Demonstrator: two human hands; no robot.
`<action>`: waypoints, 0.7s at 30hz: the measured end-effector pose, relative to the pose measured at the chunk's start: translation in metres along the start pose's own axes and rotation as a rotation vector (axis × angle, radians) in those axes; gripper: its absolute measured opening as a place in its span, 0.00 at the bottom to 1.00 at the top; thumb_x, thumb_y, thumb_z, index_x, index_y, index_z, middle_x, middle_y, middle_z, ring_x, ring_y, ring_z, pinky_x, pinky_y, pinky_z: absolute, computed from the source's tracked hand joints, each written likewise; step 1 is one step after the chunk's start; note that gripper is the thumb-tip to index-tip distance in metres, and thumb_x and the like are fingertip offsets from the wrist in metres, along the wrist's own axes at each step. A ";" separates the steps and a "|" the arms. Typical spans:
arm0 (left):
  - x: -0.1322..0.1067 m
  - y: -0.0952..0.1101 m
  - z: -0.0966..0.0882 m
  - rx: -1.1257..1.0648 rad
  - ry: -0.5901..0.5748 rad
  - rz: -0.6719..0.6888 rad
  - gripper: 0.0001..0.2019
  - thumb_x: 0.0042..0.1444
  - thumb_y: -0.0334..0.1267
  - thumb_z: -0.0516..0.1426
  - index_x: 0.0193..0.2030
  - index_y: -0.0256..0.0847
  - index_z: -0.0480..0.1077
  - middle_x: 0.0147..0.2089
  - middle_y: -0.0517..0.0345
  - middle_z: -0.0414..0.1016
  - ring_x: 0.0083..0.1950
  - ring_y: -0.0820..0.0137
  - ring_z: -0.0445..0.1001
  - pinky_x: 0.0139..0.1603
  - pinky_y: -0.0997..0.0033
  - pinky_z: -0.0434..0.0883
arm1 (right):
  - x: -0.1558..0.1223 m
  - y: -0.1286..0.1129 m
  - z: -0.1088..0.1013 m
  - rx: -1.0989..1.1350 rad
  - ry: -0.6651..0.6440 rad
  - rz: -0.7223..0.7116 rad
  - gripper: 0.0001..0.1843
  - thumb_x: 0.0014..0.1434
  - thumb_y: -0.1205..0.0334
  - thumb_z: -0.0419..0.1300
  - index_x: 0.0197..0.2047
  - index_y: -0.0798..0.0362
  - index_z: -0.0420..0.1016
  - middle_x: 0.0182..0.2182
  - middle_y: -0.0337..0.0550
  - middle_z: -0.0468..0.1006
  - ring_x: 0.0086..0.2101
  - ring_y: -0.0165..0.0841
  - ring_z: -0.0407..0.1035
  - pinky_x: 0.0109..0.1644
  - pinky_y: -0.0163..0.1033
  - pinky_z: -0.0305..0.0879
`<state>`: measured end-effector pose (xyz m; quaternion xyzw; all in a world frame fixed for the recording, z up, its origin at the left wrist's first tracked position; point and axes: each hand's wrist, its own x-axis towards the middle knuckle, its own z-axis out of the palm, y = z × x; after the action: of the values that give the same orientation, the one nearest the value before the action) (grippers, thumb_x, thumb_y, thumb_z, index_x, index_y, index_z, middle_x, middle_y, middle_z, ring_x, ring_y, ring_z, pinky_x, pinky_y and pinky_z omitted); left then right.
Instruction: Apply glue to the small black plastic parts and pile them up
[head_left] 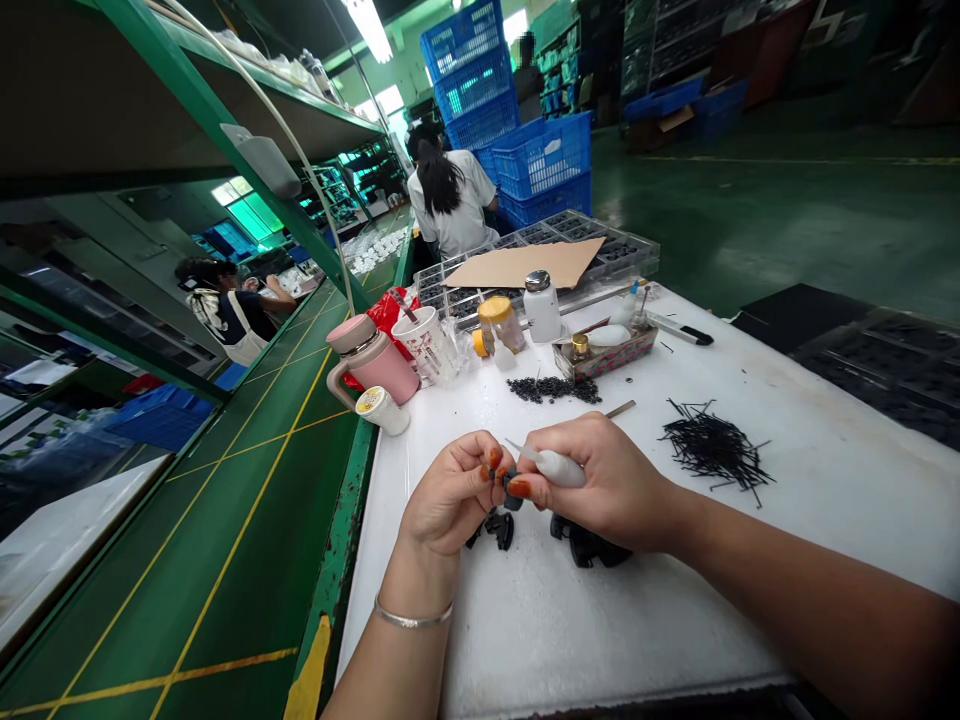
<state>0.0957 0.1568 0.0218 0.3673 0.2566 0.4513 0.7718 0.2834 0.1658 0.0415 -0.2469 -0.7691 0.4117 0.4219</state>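
My left hand (442, 490) pinches a small black plastic part (512, 492) between thumb and fingertips. My right hand (607, 475) is closed round a small white squeeze bottle (561, 469) with a thin nozzle that points up and left. Its thumb and fingertip also touch the black part. A flat metal strip (621, 409) shows behind my right hand; whether it is held or lies on the table I cannot tell. Black plastic pieces (501, 530) lie below my left hand, and more black pieces (589, 545) sit partly hidden under my right hand.
Thin black pins (712, 445) are heaped right on the white table (600, 640). Tiny black parts (551, 388) lie ahead, near a small tray (615, 355), white bottle (541, 305), yellow-lidded jar (499, 322), paper cup (424, 345) and pink mug (375, 360). A green conveyor (247, 500) runs left; co-workers sit beyond.
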 end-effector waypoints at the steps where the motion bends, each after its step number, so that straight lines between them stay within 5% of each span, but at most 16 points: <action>1: 0.000 0.000 0.000 -0.007 0.006 -0.003 0.08 0.49 0.29 0.65 0.32 0.36 0.69 0.30 0.57 0.74 0.29 0.76 0.72 0.30 0.80 0.69 | 0.000 0.000 0.000 -0.010 0.005 -0.011 0.13 0.55 0.63 0.62 0.22 0.58 0.69 0.17 0.33 0.64 0.20 0.22 0.54 0.23 0.30 0.49; 21: 0.000 0.002 -0.001 -0.043 -0.004 0.001 0.08 0.48 0.31 0.65 0.28 0.34 0.69 0.26 0.58 0.73 0.25 0.77 0.73 0.26 0.82 0.72 | 0.001 -0.002 -0.003 -0.038 0.023 -0.014 0.12 0.54 0.63 0.64 0.23 0.59 0.71 0.17 0.33 0.65 0.19 0.21 0.54 0.23 0.29 0.50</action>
<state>0.0938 0.1579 0.0227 0.3513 0.2452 0.4563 0.7799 0.2853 0.1663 0.0446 -0.2540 -0.7736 0.3912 0.4290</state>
